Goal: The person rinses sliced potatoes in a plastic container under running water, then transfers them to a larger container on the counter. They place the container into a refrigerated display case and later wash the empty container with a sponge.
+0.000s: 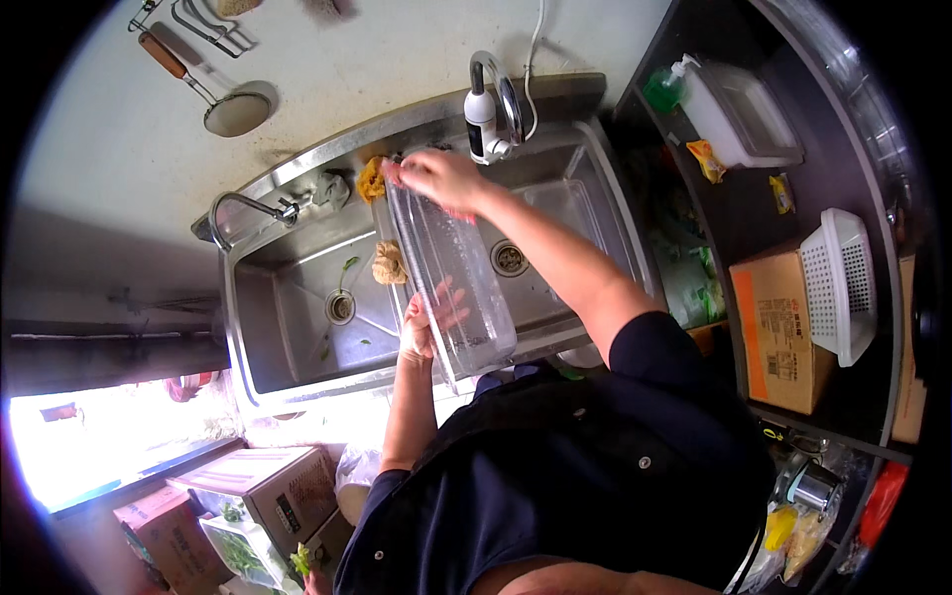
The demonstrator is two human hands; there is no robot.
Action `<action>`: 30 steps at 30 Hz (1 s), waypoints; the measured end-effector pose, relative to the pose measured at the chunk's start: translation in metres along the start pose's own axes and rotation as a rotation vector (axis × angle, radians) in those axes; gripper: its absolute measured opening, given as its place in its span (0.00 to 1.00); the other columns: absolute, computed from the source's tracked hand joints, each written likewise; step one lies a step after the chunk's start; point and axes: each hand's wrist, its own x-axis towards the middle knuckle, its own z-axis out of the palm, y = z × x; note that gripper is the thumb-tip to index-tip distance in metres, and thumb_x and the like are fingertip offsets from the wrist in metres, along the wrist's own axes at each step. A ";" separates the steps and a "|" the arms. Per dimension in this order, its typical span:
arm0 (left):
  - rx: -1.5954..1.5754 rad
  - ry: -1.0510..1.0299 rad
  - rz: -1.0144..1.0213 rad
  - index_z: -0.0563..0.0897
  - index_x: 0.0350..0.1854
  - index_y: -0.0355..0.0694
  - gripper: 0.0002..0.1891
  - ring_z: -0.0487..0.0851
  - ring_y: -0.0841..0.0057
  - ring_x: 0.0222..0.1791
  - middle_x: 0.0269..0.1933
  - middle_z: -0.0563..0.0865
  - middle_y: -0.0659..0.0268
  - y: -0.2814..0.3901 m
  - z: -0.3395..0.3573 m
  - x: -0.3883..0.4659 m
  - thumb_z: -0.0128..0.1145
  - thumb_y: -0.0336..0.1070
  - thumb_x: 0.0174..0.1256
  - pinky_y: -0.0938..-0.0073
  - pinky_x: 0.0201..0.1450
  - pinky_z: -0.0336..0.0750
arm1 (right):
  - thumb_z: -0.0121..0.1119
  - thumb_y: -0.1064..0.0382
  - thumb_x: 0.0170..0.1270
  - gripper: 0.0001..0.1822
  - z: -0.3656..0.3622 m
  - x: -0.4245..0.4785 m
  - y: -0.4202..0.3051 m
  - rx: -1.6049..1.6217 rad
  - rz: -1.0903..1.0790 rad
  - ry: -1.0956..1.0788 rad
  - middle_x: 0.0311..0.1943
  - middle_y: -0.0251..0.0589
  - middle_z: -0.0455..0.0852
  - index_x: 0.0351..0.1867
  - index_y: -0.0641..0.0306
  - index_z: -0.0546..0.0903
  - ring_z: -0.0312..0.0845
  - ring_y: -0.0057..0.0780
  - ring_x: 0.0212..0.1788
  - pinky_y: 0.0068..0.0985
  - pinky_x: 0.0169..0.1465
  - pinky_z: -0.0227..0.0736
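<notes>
A clear plastic bin [476, 297] is held tilted across the divider of a double-bowl stainless steel sink [256, 327]. My left hand [425, 321] grips its near left side, the fingers showing through the plastic. At the far end, my right hand [442, 178] is blurred and bent over the rim. Pinkish-red material, seemingly a cloth [461, 217], shows under the hand and by the fingertips. Near the bin's left edge sit a yellow cloth [370, 181] and a crumpled beige cloth [389, 262].
A chrome tap [245, 202] and a white electric tap [482, 123] stand behind the bowls. Green scraps lie around the left drain [341, 306]. Shelves at right hold a cardboard box [777, 342] and white basket [840, 286]. At lower left, another person's hand [317, 582] is beside greens.
</notes>
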 end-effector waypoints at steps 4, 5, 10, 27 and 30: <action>0.064 -0.134 0.043 0.76 0.30 0.43 0.07 0.74 0.51 0.54 0.57 0.73 0.53 -0.006 -0.020 0.004 0.53 0.22 0.54 0.49 0.47 0.76 | 0.47 0.57 0.63 0.17 0.009 0.020 0.049 1.321 0.442 -0.324 0.39 0.44 0.83 0.43 0.70 0.77 0.79 0.29 0.42 0.24 0.46 0.74; 0.053 -0.168 0.034 0.76 0.30 0.44 0.07 0.74 0.51 0.53 0.56 0.73 0.54 -0.008 -0.021 0.005 0.53 0.22 0.55 0.50 0.46 0.77 | 0.48 0.56 0.63 0.18 0.028 0.021 0.072 1.280 0.225 -0.345 0.42 0.47 0.81 0.46 0.69 0.76 0.79 0.35 0.44 0.32 0.48 0.75; 0.094 -0.120 0.200 0.76 0.33 0.44 0.04 0.80 0.70 0.42 0.41 0.81 0.61 0.003 -0.061 0.025 0.57 0.35 0.60 0.65 0.43 0.77 | 0.48 0.49 0.65 0.22 0.099 -0.038 0.033 1.741 0.071 -0.110 0.45 0.42 0.78 0.51 0.65 0.72 0.74 0.35 0.50 0.35 0.54 0.70; 0.012 0.004 0.109 0.72 0.50 0.36 0.17 0.76 0.73 0.43 0.42 0.78 0.65 0.006 0.062 0.030 0.44 0.43 0.67 0.76 0.46 0.72 | 0.50 0.55 0.62 0.28 0.106 -0.122 -0.048 -0.198 -0.344 0.735 0.60 0.52 0.62 0.61 0.65 0.63 0.57 0.51 0.62 0.37 0.63 0.54; 0.033 -0.003 0.147 0.73 0.47 0.38 0.15 0.75 0.75 0.40 0.39 0.77 0.67 -0.006 0.049 0.033 0.43 0.44 0.68 0.77 0.43 0.72 | 0.53 0.50 0.60 0.29 0.080 -0.113 -0.070 -0.339 -0.446 0.563 0.60 0.53 0.63 0.60 0.62 0.66 0.58 0.52 0.62 0.39 0.63 0.53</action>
